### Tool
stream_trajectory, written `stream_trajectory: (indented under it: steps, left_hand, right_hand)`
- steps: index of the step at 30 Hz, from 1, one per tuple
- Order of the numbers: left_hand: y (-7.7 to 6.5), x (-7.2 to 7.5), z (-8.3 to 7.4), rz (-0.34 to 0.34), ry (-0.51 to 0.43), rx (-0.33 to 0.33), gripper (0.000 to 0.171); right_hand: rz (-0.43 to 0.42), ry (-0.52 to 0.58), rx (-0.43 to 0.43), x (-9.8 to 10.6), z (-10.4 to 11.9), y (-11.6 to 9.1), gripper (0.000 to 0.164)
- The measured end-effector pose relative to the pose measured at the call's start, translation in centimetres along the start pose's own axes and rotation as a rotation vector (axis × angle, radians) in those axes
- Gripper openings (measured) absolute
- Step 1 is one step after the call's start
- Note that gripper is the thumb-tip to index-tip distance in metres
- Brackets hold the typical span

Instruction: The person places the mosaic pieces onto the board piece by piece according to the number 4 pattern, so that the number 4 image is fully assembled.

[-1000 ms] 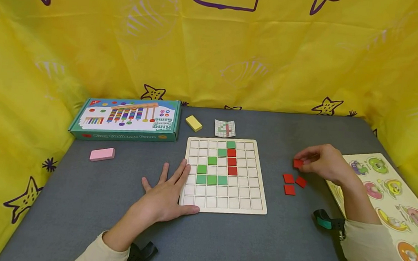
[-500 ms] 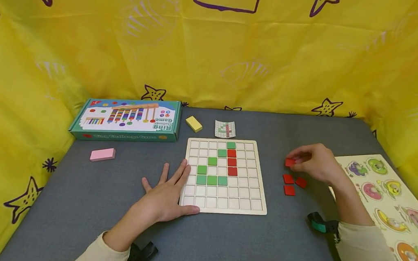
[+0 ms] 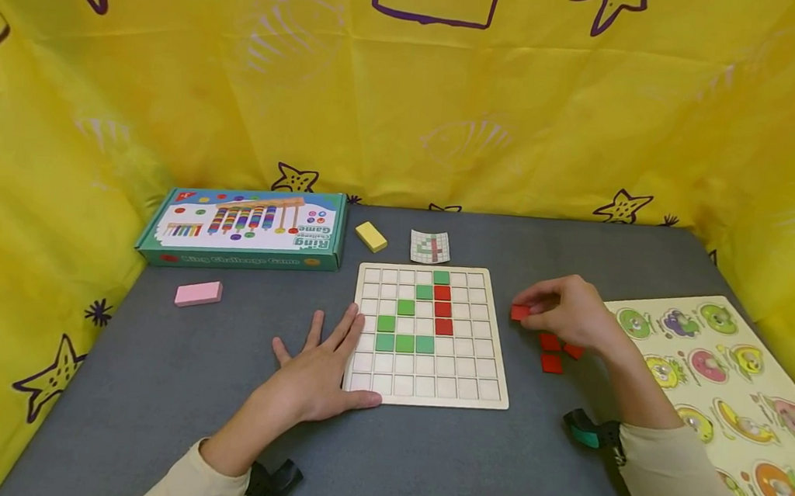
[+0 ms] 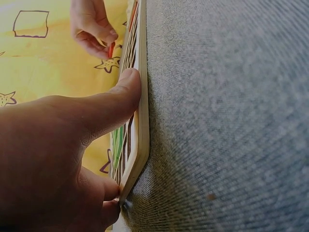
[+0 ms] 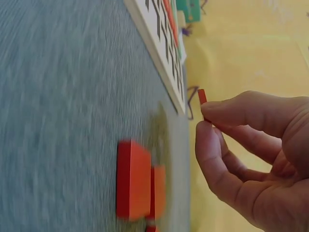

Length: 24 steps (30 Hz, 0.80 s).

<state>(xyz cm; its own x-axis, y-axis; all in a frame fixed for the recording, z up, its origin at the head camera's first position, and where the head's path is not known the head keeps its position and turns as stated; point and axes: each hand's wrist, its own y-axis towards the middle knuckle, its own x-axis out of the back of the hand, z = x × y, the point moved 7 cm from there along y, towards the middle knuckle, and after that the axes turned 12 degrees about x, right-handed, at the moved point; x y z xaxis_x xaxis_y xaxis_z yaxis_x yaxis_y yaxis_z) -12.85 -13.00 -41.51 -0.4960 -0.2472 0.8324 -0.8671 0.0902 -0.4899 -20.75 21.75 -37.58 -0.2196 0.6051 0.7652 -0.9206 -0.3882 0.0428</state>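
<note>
A white grid board [image 3: 460, 368] lies flat in the middle of the table, with green tiles [image 3: 405, 343] and a column of red tiles [image 3: 442, 309] in its cells. My left hand [image 3: 313, 378] rests at its lower left corner, fingers spread along the left edge and thumb on the front edge. Just right of the board, my right hand [image 3: 571, 312] pinches a red square tile [image 3: 519, 312] between thumb and fingers. The right wrist view shows that tile [image 5: 202, 96] held on edge, above the table. Several loose red tiles [image 3: 552, 364] lie below the right hand.
Behind the board lies a small pattern card [image 3: 429, 247] beside a yellow block [image 3: 371, 236]. A ring game box [image 3: 245, 228] stands back left, a pink block [image 3: 198, 294] in front of it. A fruit picture board [image 3: 715, 397] covers the right side.
My right hand has moved left toward the board, carrying the pinched red tile past the loose ones. The left hand stays in place on the board.
</note>
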Motion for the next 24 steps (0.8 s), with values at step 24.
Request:
stream_trajectory:
  steps: [24]
  left_hand:
    - [0.0,0.0,0.1,0.002,-0.004,0.000,0.118]
  right_hand:
    - [0.085,0.121,0.044,-5.6,5.4,2.3,0.021]
